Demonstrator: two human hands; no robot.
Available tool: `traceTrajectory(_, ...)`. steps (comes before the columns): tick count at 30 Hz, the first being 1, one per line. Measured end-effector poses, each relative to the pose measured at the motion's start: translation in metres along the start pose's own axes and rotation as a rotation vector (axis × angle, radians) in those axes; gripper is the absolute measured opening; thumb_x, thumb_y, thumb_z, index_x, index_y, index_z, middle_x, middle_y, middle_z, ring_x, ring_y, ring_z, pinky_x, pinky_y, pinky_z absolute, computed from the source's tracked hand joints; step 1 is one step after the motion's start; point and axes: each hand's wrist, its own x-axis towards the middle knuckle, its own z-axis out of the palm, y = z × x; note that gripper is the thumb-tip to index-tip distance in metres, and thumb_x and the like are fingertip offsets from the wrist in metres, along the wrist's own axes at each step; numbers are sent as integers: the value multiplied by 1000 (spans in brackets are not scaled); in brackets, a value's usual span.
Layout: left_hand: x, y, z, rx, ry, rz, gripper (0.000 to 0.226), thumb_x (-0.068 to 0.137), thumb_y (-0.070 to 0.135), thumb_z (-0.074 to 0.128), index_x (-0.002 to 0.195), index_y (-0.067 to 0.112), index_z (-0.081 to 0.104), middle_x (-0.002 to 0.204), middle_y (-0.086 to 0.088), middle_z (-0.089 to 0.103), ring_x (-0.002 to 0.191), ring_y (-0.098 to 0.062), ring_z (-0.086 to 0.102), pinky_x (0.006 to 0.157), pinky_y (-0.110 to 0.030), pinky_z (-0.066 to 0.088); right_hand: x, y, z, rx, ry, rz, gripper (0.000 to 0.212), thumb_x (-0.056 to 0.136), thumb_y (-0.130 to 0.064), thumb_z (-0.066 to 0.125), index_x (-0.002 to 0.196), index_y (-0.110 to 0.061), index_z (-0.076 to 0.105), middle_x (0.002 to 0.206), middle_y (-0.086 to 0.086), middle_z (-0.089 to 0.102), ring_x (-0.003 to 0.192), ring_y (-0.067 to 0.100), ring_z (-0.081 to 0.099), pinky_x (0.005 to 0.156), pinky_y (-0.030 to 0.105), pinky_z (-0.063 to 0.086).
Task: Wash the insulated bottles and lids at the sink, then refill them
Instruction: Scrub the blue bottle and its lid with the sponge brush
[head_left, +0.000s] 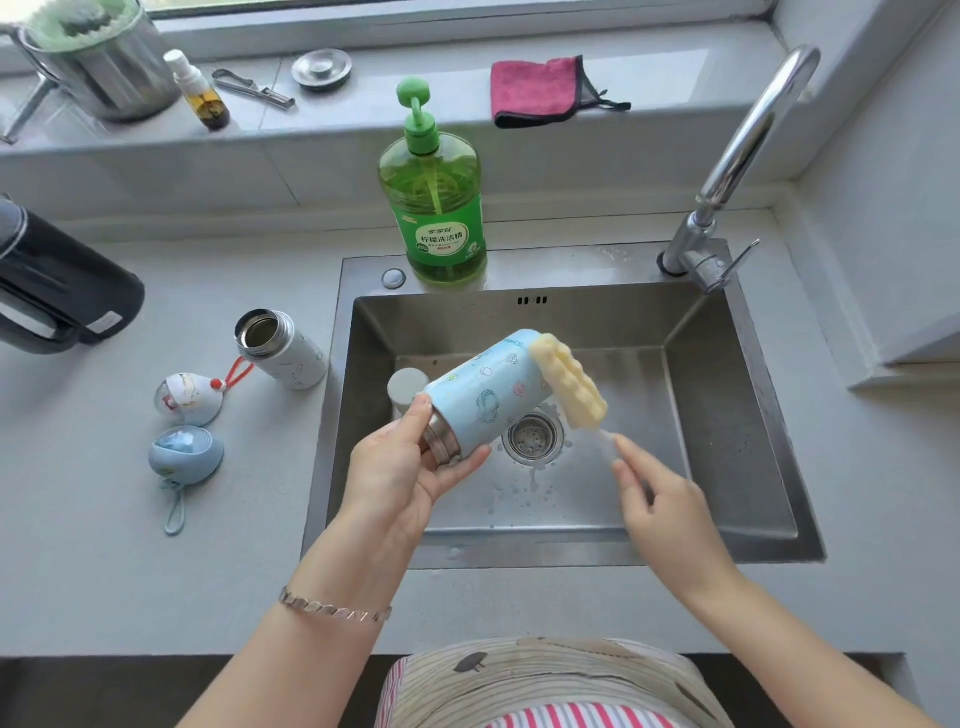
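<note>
The person's left hand (400, 467) has its grip wrapped round the steel neck of the blue bottle (488, 395), thumb on top and fingers curled beneath, holding it tilted over the sink (727, 415) with the base pointing up and away. The right hand (660, 504) has a light fingertip grip on the clear handle of the sponge brush (569, 382). The handle is blurred, so I can't tell just how the fingers lie on it. The yellow sponge head lies against the bottle's base end, above the drain (533, 436).

Behind the bottle a grey cap (408, 387) stands in the sink. On the tabletop (156, 571) to the left, the white bottle (283, 348) stands open just beside the sink rim. Near it lie the white lid (189, 397) with its red loop and the blue lid (184, 454), close together. A green detergent bottle (436, 208) stands on the sink's back ledge, and the tap (737, 156) rises at the far right corner.
</note>
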Motion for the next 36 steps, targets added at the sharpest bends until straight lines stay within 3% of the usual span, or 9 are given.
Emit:
traceTrajectory(4,0,2,1,-47,13,-55,23,95,19,50,85,1,59,67,-14,68,53,-20,67,49,-42,57,-23,-19,7,-36,-168,-205,33,92,-19,51,123,-29,60,42,-15,40,42,2,38,49,21,24)
traceTrajectory(8,-3,5,3,-98,4,-89,20,96,18,48,85,4,58,73,-15,67,63,-27,66,51,-45,55,1,-1,0,36,-1,17,33,94,-11,50,126,-15,57,44,-8,35,43,8,32,47,19,24)
traceTrajectory(12,-6,9,5,-138,12,-156,22,96,20,48,84,3,56,82,-17,62,73,-30,62,51,-46,54,-17,-15,5,12,-118,-131,35,92,-9,51,122,-28,56,43,-11,42,41,7,34,46,16,23)
traceTrajectory(14,-6,8,3,-114,12,-165,22,96,20,48,85,3,56,83,-18,62,73,-32,62,53,-47,53,-8,-11,-2,71,-47,-41,33,94,-11,50,115,-36,53,44,-14,42,44,5,35,48,14,25)
traceTrajectory(17,-4,4,-4,-26,3,-183,21,95,21,50,87,2,57,83,-18,63,74,-31,64,52,-47,55,21,-4,-16,318,87,281,27,96,-14,46,120,-13,58,61,-6,48,42,1,36,44,13,32)
traceTrajectory(22,-3,-12,-11,115,-125,-317,23,94,23,50,88,6,64,67,-11,66,58,-22,66,48,-36,57,36,-25,-24,667,-217,464,45,70,-47,68,103,-18,58,83,2,61,37,6,18,32,14,18)
traceTrajectory(26,2,-15,-15,168,-158,-363,24,94,24,50,88,7,65,65,-9,65,67,-23,64,49,-35,57,36,-29,-26,562,-316,457,48,63,-41,70,101,-12,61,78,5,52,38,6,20,34,15,19)
traceTrajectory(31,9,-27,-20,991,32,155,46,90,40,55,125,10,51,109,-1,58,102,-16,56,85,-29,45,31,-37,-17,390,-131,382,36,66,-29,82,93,-16,62,77,-5,63,51,-2,55,45,13,39)
traceTrajectory(36,-4,-39,-9,1389,-361,544,86,68,36,79,141,26,33,134,18,40,127,0,36,103,-15,26,24,-52,-9,143,-30,267,45,55,-41,82,91,-28,59,84,-14,65,81,3,61,70,23,50)
